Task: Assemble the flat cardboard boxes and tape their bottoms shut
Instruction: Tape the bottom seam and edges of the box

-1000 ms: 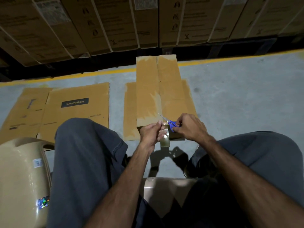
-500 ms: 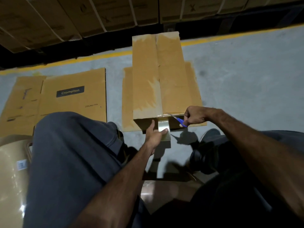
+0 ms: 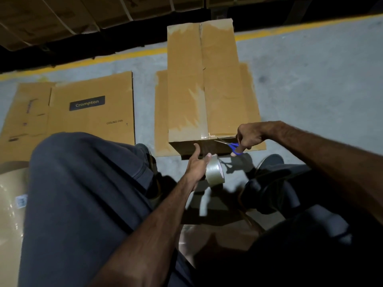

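On the grey concrete floor in front of my knees stands the assembled cardboard box, with its two long flaps closed on top. A strip of clear tape runs along the seam between the flaps and goes over the near edge of the box. The box stands on a flat sheet of cardboard which shows on both sides of it.

My right hand is at the near right corner of the box. Its fingers are curled through the blue handles of the scissors, so it grips them firmly. The thin blades point to the left, along the near upper edge of the box, and their tips are near the end of the tape strip.

My left hand is just below the near face of the box. It holds the roll of clear tape between the thumb and the fingers; the thumb points up and its tip is at the box face, but I cannot tell if it touches.

To the left, a flat cardboard box lies on the floor, with a dark "Crompton" label and the words "CEILING FAN". Beyond a yellow floor line, stacked cartons stand in shadow. My legs in dark trousers fill the lower part of the view.
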A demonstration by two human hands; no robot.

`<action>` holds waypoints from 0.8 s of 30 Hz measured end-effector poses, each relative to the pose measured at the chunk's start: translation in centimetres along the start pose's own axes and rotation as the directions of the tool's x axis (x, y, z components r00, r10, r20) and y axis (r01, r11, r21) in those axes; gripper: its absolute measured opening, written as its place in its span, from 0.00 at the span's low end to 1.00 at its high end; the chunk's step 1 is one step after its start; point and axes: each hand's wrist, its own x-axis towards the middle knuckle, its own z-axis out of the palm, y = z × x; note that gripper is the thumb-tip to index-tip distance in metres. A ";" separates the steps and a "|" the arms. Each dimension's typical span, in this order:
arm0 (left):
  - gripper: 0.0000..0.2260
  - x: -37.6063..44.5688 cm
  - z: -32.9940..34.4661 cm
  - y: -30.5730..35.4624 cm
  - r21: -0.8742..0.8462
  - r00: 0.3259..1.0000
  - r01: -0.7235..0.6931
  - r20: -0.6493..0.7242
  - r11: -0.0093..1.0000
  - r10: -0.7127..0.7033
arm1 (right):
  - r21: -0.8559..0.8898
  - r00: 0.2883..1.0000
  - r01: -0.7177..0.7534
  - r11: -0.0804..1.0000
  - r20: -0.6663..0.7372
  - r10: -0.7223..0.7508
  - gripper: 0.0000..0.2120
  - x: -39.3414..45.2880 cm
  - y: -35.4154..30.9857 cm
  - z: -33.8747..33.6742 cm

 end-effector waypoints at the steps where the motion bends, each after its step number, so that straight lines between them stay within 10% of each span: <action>1: 0.38 0.0 -0.1 0.0 -0.006 1.000 0.001 0.007 1.000 -0.001 | -0.003 1.000 -0.007 1.000 0.018 0.007 0.21 -0.1 -0.2 -0.1; 9: 0.08 0.0 -0.3 -0.1 -0.007 1.000 0.000 -0.004 1.000 0.000 | 0.080 0.957 -0.125 0.989 0.274 0.098 0.24 0.1 0.2 1.2; 24: 0.03 -0.2 -0.5 0.1 -0.338 0.985 0.167 0.095 0.926 -0.143 | 0.373 0.957 -0.138 0.918 0.288 0.027 0.25 0.8 1.7 2.3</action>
